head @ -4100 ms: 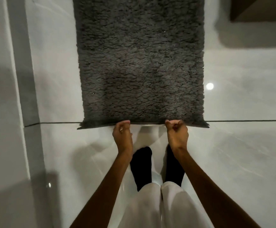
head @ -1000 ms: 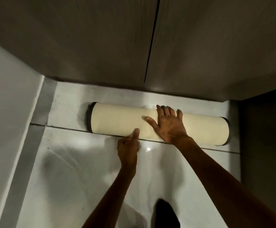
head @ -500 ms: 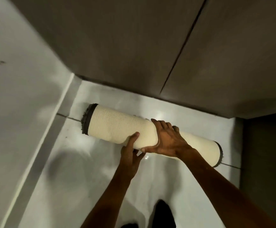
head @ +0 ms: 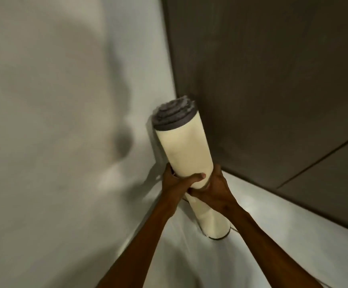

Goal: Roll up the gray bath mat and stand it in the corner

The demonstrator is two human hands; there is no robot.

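Note:
The bath mat [head: 186, 148] is rolled into a tight tube, cream backing outward, with gray pile showing in a spiral at its top end. It stands nearly upright, tilted toward me, its lower end on the white floor close to the corner. My left hand [head: 176, 181] wraps the roll's middle from the left, thumb across the front. My right hand [head: 214, 187] grips the same spot from the right. Part of the roll's middle is hidden behind both hands.
A pale wall [head: 65, 121] rises on the left and a dark brown panelled wall [head: 272, 90] on the right; they meet in the corner just behind the roll. Glossy white floor [head: 189, 256] spreads below.
The roll was lying along the floor by the dark wall half a second ago. Both hands have since closed around it and tipped it up on end, left end uppermost, by the corner.

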